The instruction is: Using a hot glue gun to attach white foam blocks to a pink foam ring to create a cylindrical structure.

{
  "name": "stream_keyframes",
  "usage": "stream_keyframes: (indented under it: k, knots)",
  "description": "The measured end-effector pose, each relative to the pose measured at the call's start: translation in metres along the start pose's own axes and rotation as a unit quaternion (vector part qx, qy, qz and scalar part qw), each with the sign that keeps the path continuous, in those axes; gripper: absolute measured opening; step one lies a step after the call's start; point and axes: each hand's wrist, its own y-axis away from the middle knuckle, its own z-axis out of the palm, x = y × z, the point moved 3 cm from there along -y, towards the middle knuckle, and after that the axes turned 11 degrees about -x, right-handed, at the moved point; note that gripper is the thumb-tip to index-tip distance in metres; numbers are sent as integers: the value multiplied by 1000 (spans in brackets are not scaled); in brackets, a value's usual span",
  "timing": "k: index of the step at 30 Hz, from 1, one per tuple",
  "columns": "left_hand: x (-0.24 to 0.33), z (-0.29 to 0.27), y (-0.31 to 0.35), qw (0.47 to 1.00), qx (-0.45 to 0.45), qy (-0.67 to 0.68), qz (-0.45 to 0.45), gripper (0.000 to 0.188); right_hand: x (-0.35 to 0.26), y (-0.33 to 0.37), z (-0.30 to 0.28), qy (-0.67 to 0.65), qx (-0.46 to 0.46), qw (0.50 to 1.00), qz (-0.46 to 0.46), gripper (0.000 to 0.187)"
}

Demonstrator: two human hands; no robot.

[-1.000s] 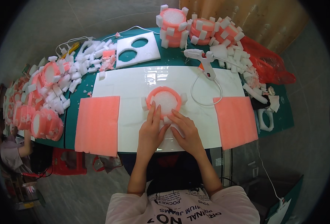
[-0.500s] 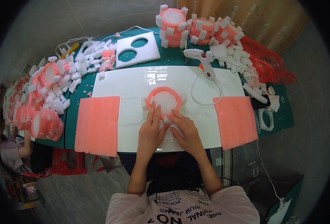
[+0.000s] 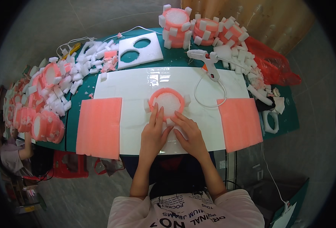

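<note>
A round pink foam ring [image 3: 166, 91] with a white foam middle [image 3: 168, 102] lies flat on the white board in front of me. Small white foam blocks stick to its left side [image 3: 146, 106] and right side [image 3: 187, 99]. A third white block [image 3: 170, 122] sits at its near edge, between my hands. My left hand [image 3: 153, 131] grips the ring's near left part, its fingertips on the top. On the near right part, my right hand [image 3: 187, 132] grips the ring, with fingers bent over the edge. Both thumbs point inward below the near block, partly hiding it.
Pink foam sheets lie left [image 3: 99, 127] and right [image 3: 241, 123]. Beyond the white board [image 3: 133, 85] rest a white glue gun [image 3: 210, 64] with a looped cord and a two-holed foam sheet [image 3: 140, 49]. Finished-looking rings [image 3: 176, 28] and loose blocks [image 3: 63, 89] are piled around. Someone sits far left.
</note>
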Motion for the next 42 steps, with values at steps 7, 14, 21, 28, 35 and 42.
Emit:
stream_keyframes:
  k: [7,14,21,28,35,42]
  knots:
    - [0,0,0,1000,1,6,1,62,2,1,1,3,3,1000,-3,41]
    - [0,0,0,1000,-4,7,-4,61,1,0,0,5,2,1000,-4,42]
    - [-1,0,0,1000,1,6,-1,61,1,0,1,3,0,1000,0,41]
    - [-1,1,0,1000,0,8,1,61,0,0,0,-2,0,1000,-3,41]
    - [-3,2,1,1000,-5,1,-5,61,1,0,1,1,0,1000,-3,41]
    - [-3,2,0,1000,-4,8,-5,60,1,0,1,0,-2,1000,-1,41]
